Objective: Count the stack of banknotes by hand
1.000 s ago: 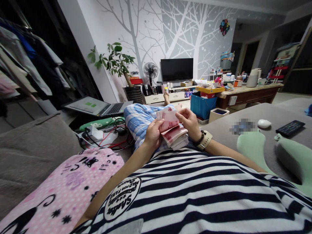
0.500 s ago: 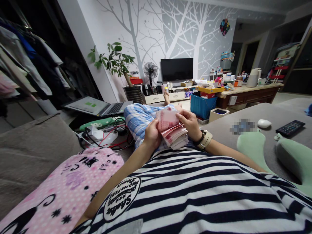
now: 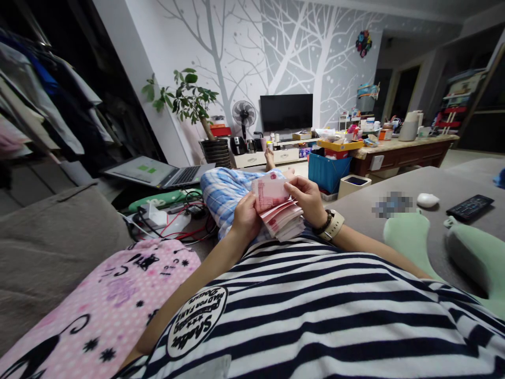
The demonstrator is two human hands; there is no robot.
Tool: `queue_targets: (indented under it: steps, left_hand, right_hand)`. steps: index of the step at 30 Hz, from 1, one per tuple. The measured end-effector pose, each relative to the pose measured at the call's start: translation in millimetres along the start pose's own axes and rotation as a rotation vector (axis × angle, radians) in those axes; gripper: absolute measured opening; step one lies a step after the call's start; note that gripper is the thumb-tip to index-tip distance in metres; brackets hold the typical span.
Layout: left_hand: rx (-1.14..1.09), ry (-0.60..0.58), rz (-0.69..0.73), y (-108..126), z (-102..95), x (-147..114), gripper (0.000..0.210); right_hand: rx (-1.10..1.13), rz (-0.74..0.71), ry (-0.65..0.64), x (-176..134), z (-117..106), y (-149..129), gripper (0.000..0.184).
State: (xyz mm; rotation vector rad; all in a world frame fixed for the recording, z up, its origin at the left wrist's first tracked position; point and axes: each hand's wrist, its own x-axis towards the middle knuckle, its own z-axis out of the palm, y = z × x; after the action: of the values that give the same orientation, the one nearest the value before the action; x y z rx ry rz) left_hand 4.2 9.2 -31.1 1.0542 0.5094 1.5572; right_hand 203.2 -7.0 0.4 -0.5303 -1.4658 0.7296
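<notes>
A thick stack of red-and-white banknotes (image 3: 283, 220) is fanned at its edges in front of my striped shirt. My left hand (image 3: 245, 216) is closed around the left side of the stack, thumb on top. With thumb and fingers, my right hand (image 3: 306, 199) pinches the upper right corner of a raised banknote (image 3: 271, 190), which stands up from the stack. A pale watch (image 3: 334, 225) and a dark bracelet are on my right wrist. Below the notes my lap is in blue checked trousers (image 3: 221, 197). The fingers behind the notes are hidden.
An open laptop (image 3: 158, 172) stands at left above tangled cables (image 3: 189, 216). A pink patterned cushion (image 3: 118, 284) lies by my left arm. On the sofa at right are a remote (image 3: 470, 208), a white mouse (image 3: 427, 200) and a green neck pillow (image 3: 406, 231).
The raised banknote and both hands have shifted only very slightly. My right hand still pinches the note's corner, and my left hand keeps its hold on the stack.
</notes>
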Motion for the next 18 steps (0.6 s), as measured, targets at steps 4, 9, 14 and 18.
queue_targets:
  steps: [4, 9, 14, 18]
  left_hand:
    - [-0.005, 0.007, -0.003, 2.6, 3.2, -2.6, 0.029]
    - [0.043, -0.025, 0.017, 4.1, 3.6, -3.6, 0.027]
    - [0.036, -0.019, 0.004, 4.6, 3.3, -2.9, 0.026]
    - [-0.015, 0.018, -0.022, 4.5, 6.1, -3.8, 0.03]
  right_hand:
    - [0.007, -0.002, 0.003, -0.3, 0.5, -1.4, 0.077]
    - [-0.01, 0.008, -0.002, -1.1, -0.2, -1.0, 0.076]
    - [-0.018, 0.002, -0.004, -1.7, -0.6, -1.4, 0.073]
    - [-0.005, -0.004, -0.002, -1.9, 0.5, -2.0, 0.072]
